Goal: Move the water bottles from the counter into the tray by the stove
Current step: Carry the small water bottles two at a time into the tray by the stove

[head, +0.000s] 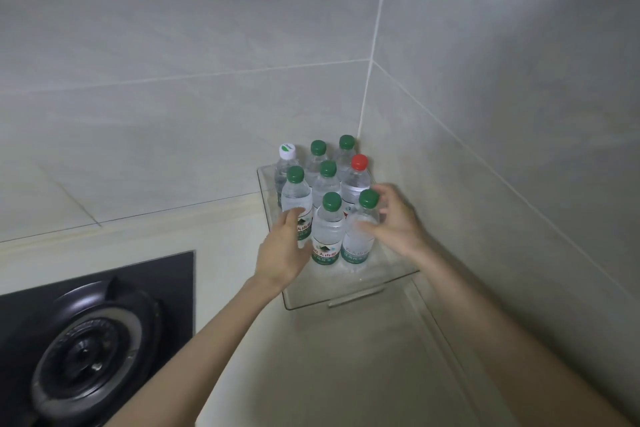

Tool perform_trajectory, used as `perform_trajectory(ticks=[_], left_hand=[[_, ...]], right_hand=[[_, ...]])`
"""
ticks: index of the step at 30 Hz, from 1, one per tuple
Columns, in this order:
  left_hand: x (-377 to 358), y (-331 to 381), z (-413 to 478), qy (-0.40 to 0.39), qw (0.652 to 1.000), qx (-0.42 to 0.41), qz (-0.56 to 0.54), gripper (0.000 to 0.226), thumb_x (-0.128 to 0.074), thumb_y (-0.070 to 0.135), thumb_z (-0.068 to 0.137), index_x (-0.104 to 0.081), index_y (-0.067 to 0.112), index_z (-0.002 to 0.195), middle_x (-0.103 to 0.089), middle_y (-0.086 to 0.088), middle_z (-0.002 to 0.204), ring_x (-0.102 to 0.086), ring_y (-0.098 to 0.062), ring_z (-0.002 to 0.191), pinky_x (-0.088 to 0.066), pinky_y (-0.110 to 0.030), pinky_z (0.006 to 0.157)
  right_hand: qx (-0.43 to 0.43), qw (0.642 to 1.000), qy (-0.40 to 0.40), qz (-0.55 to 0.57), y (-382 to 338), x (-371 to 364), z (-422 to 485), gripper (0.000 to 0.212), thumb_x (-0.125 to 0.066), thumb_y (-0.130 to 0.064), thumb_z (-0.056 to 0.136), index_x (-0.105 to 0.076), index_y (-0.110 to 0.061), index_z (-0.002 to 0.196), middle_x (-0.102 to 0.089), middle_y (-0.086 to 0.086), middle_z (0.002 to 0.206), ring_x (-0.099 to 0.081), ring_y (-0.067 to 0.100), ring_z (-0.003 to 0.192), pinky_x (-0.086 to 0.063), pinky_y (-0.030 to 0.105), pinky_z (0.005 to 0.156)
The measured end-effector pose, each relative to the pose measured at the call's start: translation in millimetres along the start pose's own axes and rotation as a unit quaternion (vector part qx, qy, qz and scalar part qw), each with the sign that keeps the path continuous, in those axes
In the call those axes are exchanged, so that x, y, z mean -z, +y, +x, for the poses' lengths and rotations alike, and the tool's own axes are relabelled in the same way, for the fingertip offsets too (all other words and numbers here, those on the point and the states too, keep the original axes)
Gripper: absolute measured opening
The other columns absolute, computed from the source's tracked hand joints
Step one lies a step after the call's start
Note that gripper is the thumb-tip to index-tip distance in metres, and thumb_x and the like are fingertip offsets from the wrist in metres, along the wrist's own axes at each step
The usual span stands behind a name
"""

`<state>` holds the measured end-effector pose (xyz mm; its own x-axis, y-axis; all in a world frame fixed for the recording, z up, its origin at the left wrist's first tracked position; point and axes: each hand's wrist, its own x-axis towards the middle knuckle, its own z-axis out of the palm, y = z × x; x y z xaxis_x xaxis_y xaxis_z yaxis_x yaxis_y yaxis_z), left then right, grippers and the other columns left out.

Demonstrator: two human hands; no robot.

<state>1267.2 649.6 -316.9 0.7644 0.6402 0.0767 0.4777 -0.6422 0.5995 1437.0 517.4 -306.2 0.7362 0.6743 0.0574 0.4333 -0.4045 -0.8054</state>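
Note:
A clear plastic tray sits in the counter's corner against the tiled walls. Several small water bottles stand upright in it, most with green caps, one with a red cap and one with a white cap. My right hand wraps the front right green-capped bottle, thumb across its front and fingers behind it. My left hand reaches in from the left; its relaxed fingers touch the left green-capped bottle. Another green-capped bottle stands between the two hands.
A black gas stove with a round burner lies at the lower left, just left of the tray. Beige counter stretches in front of the tray. Tiled walls close in behind and on the right.

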Motion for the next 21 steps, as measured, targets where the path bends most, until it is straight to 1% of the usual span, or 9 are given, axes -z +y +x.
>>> perform_trajectory(ticks=[1, 3, 5, 7, 10, 13, 15, 18, 21], left_hand=[[0.8, -6.0, -5.4, 0.008, 0.999, -0.011, 0.037, 0.062, -0.061, 0.022, 0.087, -0.034, 0.014, 0.143, -0.034, -0.002, 0.149, -0.037, -0.02, 0.134, -0.04, -0.032, 0.099], [-0.4, -15.9, -15.1, -0.018, 0.996, -0.005, 0.092, 0.072, -0.06, 0.031, 0.088, -0.024, 0.014, 0.148, -0.017, -0.005, 0.158, -0.015, -0.023, 0.146, -0.028, -0.031, 0.112], [-4.6, -22.8, -24.4, -0.066, 0.989, 0.032, 0.126, 0.086, -0.058, 0.042, 0.088, -0.008, 0.012, 0.152, 0.006, -0.004, 0.161, 0.006, -0.027, 0.148, -0.015, -0.032, 0.118], [-9.8, -26.3, -33.1, -0.079, 0.987, 0.056, 0.126, 0.095, -0.055, 0.045, 0.088, 0.006, 0.009, 0.151, 0.02, -0.002, 0.158, 0.015, -0.025, 0.147, -0.012, -0.032, 0.12], [-14.4, -27.4, -40.1, -0.046, 0.994, 0.066, 0.077, 0.095, -0.053, 0.036, 0.09, 0.014, 0.007, 0.15, 0.024, -0.002, 0.157, 0.015, -0.018, 0.147, -0.018, -0.031, 0.119], [-14.6, -27.6, -39.2, -0.039, 0.994, 0.062, 0.084, 0.091, -0.051, 0.033, 0.092, 0.015, 0.006, 0.149, 0.022, -0.003, 0.158, 0.014, -0.016, 0.147, -0.022, -0.03, 0.117], [-15.0, -26.7, -38.6, -0.038, 0.993, 0.064, 0.094, 0.092, -0.051, 0.033, 0.092, 0.015, 0.005, 0.149, 0.022, -0.004, 0.158, 0.013, -0.016, 0.147, -0.021, -0.03, 0.117], [-16.2, -25.8, -38.2, -0.041, 0.991, 0.069, 0.105, 0.094, -0.052, 0.034, 0.091, 0.016, 0.004, 0.149, 0.023, -0.005, 0.158, 0.012, -0.018, 0.148, -0.019, -0.03, 0.118], [-16.5, -25.2, -37.7, -0.042, 0.991, 0.068, 0.11, 0.094, -0.053, 0.033, 0.091, 0.016, 0.004, 0.149, 0.023, -0.005, 0.157, 0.012, -0.018, 0.148, -0.02, -0.03, 0.118]], right_hand=[[0.018, 0.999, 0.006, -0.026, -8.1, 3.6, -0.6, 0.064, -0.083, -0.025, 0.065, -0.052, -0.026, 0.122, -0.059, -0.006, 0.116, -0.061, 0.015, 0.101, -0.05, 0.034, 0.09], [0.054, 0.994, -0.009, -0.091, -19.9, 7.8, -0.3, 0.069, -0.081, -0.026, 0.068, -0.05, -0.024, 0.129, -0.057, -0.001, 0.122, -0.058, 0.018, 0.105, -0.047, 0.035, 0.093], [0.072, 0.982, -0.042, -0.167, -25.7, 8.2, -0.4, 0.071, -0.079, -0.025, 0.069, -0.047, -0.026, 0.132, -0.055, 0.001, 0.127, -0.054, 0.021, 0.113, -0.045, 0.035, 0.094], [0.075, 0.967, -0.061, -0.237, -25.4, 6.0, 1.0, 0.072, -0.078, -0.025, 0.068, -0.045, -0.027, 0.132, -0.055, 0.002, 0.124, -0.052, 0.024, 0.113, -0.046, 0.036, 0.091], [0.077, 0.954, -0.049, -0.287, -20.3, 1.1, 1.3, 0.069, -0.08, -0.022, 0.065, -0.043, -0.028, 0.122, -0.056, 0.002, 0.114, -0.056, 0.026, 0.102, -0.05, 0.039, 0.083], [0.09, 0.946, -0.02, -0.312, -15.8, -3.1, 1.7, 0.062, -0.078, -0.014, 0.064, -0.039, -0.028, 0.11, -0.056, 0.002, 0.105, -0.058, 0.028, 0.092, -0.051, 0.04, 0.077], [0.092, 0.944, -0.008, -0.316, -14.9, -5.7, 2.7, 0.061, -0.076, -0.01, 0.064, -0.04, -0.027, 0.109, -0.056, 0.003, 0.104, -0.058, 0.029, 0.09, -0.051, 0.04, 0.076], [0.094, 0.942, 0.013, -0.323, -13.5, -7.7, 5.1, 0.059, -0.074, -0.007, 0.065, -0.043, -0.024, 0.113, -0.056, 0.005, 0.105, -0.057, 0.028, 0.093, -0.051, 0.04, 0.079], [0.088, 0.94, 0.03, -0.328, -12.4, -3.7, 9.5, 0.057, -0.07, -0.002, 0.067, -0.046, -0.02, 0.115, -0.055, 0.009, 0.107, -0.057, 0.031, 0.096, -0.05, 0.039, 0.079]])
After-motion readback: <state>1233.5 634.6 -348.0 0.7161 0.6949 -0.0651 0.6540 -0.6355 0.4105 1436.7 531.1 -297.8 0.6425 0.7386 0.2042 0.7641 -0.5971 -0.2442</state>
